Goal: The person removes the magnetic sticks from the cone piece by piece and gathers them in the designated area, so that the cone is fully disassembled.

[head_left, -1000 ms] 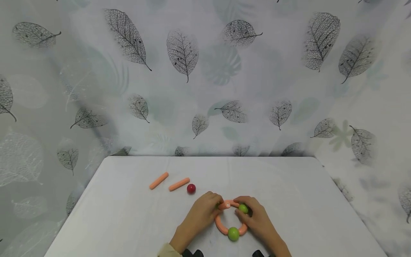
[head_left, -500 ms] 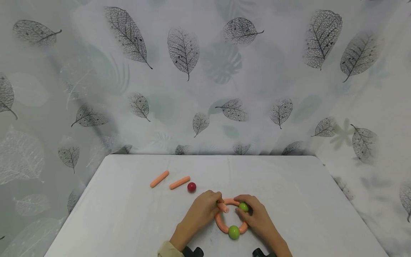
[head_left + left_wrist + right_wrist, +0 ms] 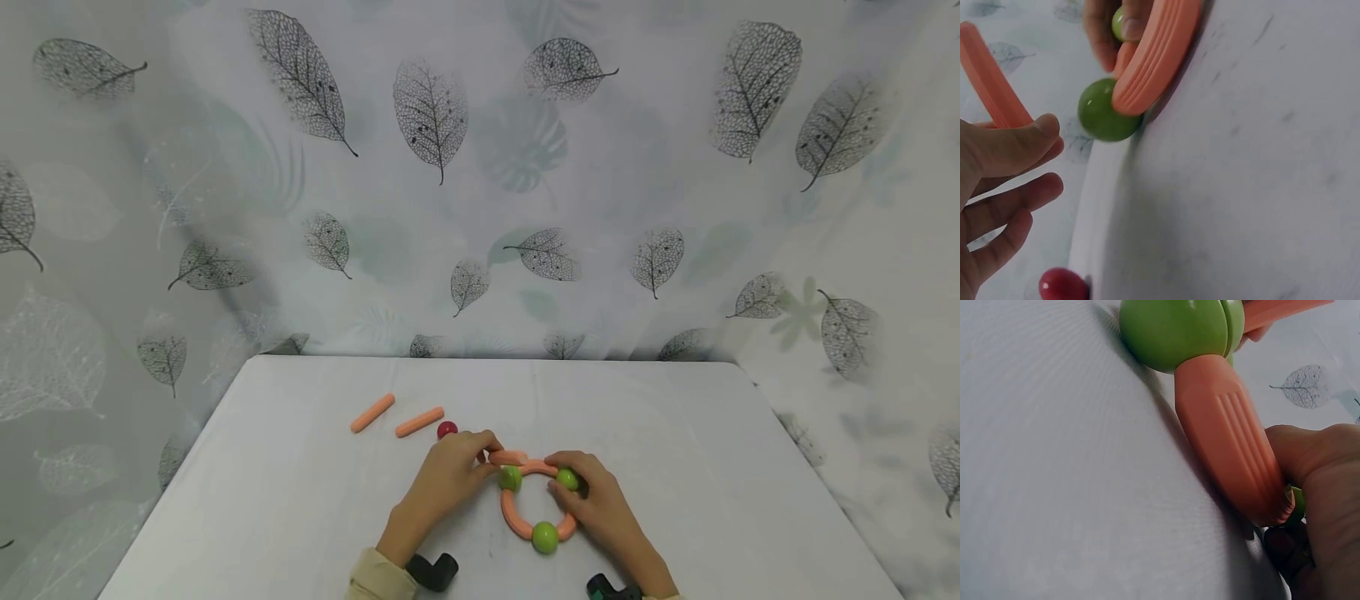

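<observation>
Between thumb and fingertips, my left hand pinches a straight orange stick, which sticks up ribbed and tilted in the left wrist view. It is just above a ring made of curved orange pieces and green balls, lying on the table. The ring's left green ball shows beside my left fingertips, apart from the stick. My right hand grips the ring's right green ball, partly covering it. A third green ball sits at the near side of the ring.
Two loose orange sticks, a left one and a right one, lie on the white table at the back left. A red ball is beside them, partly hidden by my left hand. A leaf-patterned curtain hangs behind.
My left hand has drawn the stick away from the ring's left side, up and to the left, uncovering the green ball there. My right hand keeps its hold on the ring.
</observation>
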`<state>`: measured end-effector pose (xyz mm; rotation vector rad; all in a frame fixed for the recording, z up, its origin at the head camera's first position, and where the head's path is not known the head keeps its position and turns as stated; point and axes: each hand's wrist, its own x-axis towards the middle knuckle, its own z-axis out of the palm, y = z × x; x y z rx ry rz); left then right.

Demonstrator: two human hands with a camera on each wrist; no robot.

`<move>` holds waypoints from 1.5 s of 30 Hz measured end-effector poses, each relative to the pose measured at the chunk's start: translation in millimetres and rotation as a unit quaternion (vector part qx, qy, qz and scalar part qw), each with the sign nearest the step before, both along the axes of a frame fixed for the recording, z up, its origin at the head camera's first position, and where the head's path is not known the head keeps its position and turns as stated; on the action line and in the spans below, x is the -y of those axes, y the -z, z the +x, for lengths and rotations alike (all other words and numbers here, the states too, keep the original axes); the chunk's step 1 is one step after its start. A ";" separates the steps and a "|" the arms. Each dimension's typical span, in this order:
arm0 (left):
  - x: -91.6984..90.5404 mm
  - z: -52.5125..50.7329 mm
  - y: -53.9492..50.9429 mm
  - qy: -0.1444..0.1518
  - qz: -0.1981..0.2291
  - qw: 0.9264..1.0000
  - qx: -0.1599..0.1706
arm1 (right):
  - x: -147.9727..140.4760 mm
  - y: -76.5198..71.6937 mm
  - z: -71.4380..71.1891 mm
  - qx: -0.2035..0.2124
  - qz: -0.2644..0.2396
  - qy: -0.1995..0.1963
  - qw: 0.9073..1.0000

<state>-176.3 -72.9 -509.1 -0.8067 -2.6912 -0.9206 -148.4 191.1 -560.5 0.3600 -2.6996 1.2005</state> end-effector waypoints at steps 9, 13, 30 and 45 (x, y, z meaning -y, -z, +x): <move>23.9 -6.7 -7.4 -0.051 0.011 0.998 -0.030 | 1.8 -3.4 0.5 0.044 -0.005 0.014 0.999; 32.7 -8.4 -9.6 -0.074 0.018 0.997 -0.026 | 3.5 -5.0 0.3 0.068 -0.005 0.021 0.997; 71.1 -16.8 -11.5 -0.155 0.034 0.987 0.023 | 2.8 -6.4 -0.4 0.094 -0.011 0.027 0.995; 118.1 -18.1 -12.1 -0.232 -0.027 0.968 0.088 | 1.8 -4.4 -0.3 0.062 -0.008 0.015 0.998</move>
